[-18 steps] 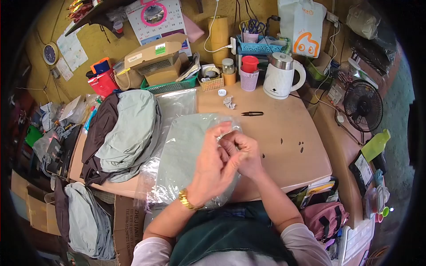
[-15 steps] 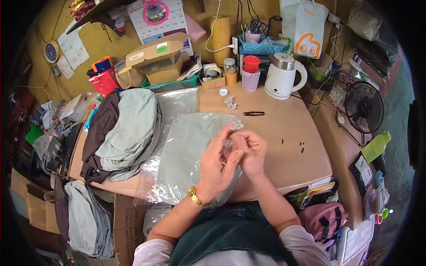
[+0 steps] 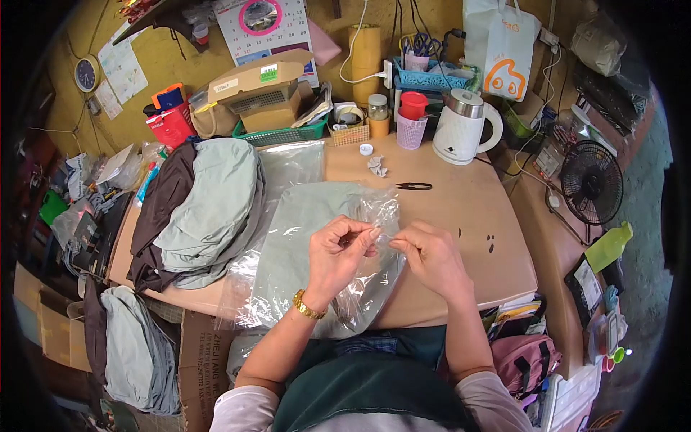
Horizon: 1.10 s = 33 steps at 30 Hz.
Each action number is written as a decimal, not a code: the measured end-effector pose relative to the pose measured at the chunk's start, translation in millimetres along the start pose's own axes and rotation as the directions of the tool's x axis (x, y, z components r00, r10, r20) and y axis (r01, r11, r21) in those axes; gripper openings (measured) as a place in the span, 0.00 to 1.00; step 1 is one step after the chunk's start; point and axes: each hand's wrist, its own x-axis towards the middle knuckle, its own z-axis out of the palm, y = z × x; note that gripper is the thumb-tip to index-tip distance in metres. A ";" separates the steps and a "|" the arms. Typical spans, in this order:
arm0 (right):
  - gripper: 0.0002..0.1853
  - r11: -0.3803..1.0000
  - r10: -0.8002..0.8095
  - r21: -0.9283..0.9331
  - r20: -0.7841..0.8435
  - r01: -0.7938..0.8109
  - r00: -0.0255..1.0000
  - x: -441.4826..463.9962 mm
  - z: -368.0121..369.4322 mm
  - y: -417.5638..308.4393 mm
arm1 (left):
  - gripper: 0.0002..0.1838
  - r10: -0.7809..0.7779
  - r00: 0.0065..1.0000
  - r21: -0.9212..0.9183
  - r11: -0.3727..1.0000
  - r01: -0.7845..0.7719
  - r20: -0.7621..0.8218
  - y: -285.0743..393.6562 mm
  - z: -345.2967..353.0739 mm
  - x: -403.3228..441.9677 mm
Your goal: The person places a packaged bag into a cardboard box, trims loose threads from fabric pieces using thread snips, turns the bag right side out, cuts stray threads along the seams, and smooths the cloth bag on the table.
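A clear plastic bag (image 3: 284, 237) with a folded grey-green cloth inside lies on the table in front of me. Above its right part, my left hand (image 3: 338, 252) is closed in a pinch, thumb against fingertips, with a gold watch at the wrist. My right hand (image 3: 430, 255) pinches too, just right of it. Something small, thin and whitish or clear seems to be between the fingertips; what it is I cannot make out. Black thread snips (image 3: 414, 186) lie beyond my hands. Left of the bag sits a pile of grey-green and dark brown cloth (image 3: 209, 209).
A white kettle (image 3: 457, 133), a pink cup (image 3: 411, 133) and a crumpled paper (image 3: 376, 166) stand or lie toward the back. A green basket (image 3: 288, 135) holds a cardboard box. At the right is a black fan (image 3: 592, 181). More cloth (image 3: 137, 345) hangs low at the left.
My hands were pressed together over the bag; now they are apart, the right one moved right and the left slightly left and down. Both are pinched. The view has shifted slightly.
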 end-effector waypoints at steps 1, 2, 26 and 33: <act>0.08 1.000 -0.001 -0.002 0.000 0.001 1.000 -1.7 0.6 -3.3 | 0.04 0.014 1.000 0.009 1.000 -0.014 0.004 -2.1 0.9 0.6; 0.08 0.985 -0.122 -0.135 -0.137 0.103 0.983 -2.5 2.1 -7.7 | 0.03 0.028 1.000 0.017 0.999 -0.029 0.007 -3.6 2.2 1.2; 0.08 0.969 -0.120 0.161 -0.366 0.189 0.923 -8.5 21.8 -2.1 | 0.12 0.279 0.944 0.370 0.870 -0.326 0.176 18.3 8.7 -12.6; 0.03 0.782 0.071 0.623 -0.095 0.003 0.993 -6.9 14.6 9.8 | 0.17 0.262 0.937 0.305 0.895 -0.325 0.230 9.2 0.9 -7.4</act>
